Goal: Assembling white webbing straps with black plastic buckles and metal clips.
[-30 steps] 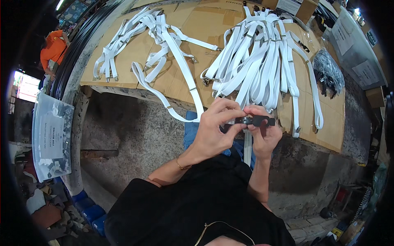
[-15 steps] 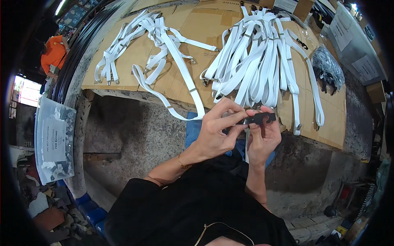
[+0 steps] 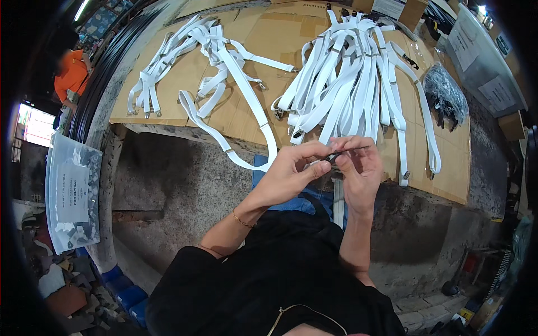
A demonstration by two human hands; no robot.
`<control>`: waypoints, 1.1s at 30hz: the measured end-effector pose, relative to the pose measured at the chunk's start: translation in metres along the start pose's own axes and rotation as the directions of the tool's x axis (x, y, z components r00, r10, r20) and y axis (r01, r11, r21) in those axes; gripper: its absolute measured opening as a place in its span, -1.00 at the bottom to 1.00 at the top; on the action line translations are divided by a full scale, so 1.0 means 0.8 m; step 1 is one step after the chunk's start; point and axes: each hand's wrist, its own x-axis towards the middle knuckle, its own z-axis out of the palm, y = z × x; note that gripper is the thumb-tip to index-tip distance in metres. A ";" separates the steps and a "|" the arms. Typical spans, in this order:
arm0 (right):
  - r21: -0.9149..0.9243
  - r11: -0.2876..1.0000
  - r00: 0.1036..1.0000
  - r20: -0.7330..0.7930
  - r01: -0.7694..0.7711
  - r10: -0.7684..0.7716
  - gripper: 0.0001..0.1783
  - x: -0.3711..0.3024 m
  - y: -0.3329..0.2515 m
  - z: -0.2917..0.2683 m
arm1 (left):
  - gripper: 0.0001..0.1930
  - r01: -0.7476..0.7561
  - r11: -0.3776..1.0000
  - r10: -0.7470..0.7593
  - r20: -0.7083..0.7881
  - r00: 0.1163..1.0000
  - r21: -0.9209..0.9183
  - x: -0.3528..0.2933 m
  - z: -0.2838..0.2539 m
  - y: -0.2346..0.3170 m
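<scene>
My left hand point(image 3: 294, 171) and my right hand point(image 3: 360, 171) meet at the table's front edge, fingers pinched. Between them is a small flat black plastic hanger hook point(image 3: 354, 149), seen nearly edge-on. Both hands grip it; fingertips cover much of it. A white elastic suspender strap point(image 3: 268, 134) runs off the table and up behind my left hand; whether it joins the hook is hidden. Another strap piece point(image 3: 338, 201) hangs below my right hand. Beyond my hands lies a thick bundle of white suspenders point(image 3: 347, 84) with metal clips.
A smaller heap of white suspenders point(image 3: 185, 45) lies at the left on the cardboard-covered table point(image 3: 269, 33). A clear bag of black hooks point(image 3: 445, 92) sits at right, near a translucent bin point(image 3: 485, 61). Another clear bin point(image 3: 73, 193) stands left. A person in orange point(image 3: 72, 73) is far left.
The black hook has turned from showing its broad, notched face to nearly edge-on. My right fingers have shifted up over it, and my left hand has moved slightly.
</scene>
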 end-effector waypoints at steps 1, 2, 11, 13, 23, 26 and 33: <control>0.005 1.000 0.999 0.031 0.013 -0.013 -0.75 0.001 -0.001 0.001 | -0.71 0.020 0.995 -0.021 -0.003 1.000 -0.095 0.001 0.000 0.001; 0.005 1.000 0.999 0.033 0.010 -0.010 -0.75 0.002 0.000 0.004 | -0.71 0.041 0.981 -0.043 -0.005 0.999 -0.190 0.000 -0.002 0.002; 0.109 0.992 0.980 -0.186 -0.057 0.076 -0.72 0.008 0.000 0.004 | -0.85 -0.058 0.973 0.067 -0.036 0.997 0.222 0.008 -0.006 0.006; 0.101 0.991 0.981 -0.167 -0.082 0.098 -0.71 0.009 0.003 0.000 | -0.85 0.036 0.980 -0.030 -0.033 0.999 0.194 0.007 -0.004 0.014; 0.201 0.976 0.984 0.174 -0.080 0.044 -0.67 0.024 0.020 0.000 | -0.70 0.152 0.988 -0.149 0.097 0.984 -0.020 0.006 -0.023 0.026; 0.122 0.993 0.983 0.181 -0.008 -0.014 -0.70 0.024 0.019 0.002 | -0.77 0.117 0.993 -0.117 0.077 0.990 0.004 0.006 -0.022 0.023; 0.016 0.984 0.985 -0.003 0.175 -0.175 -0.77 0.010 0.023 0.019 | -0.77 0.102 0.995 -0.102 0.056 0.993 0.004 0.007 -0.015 0.017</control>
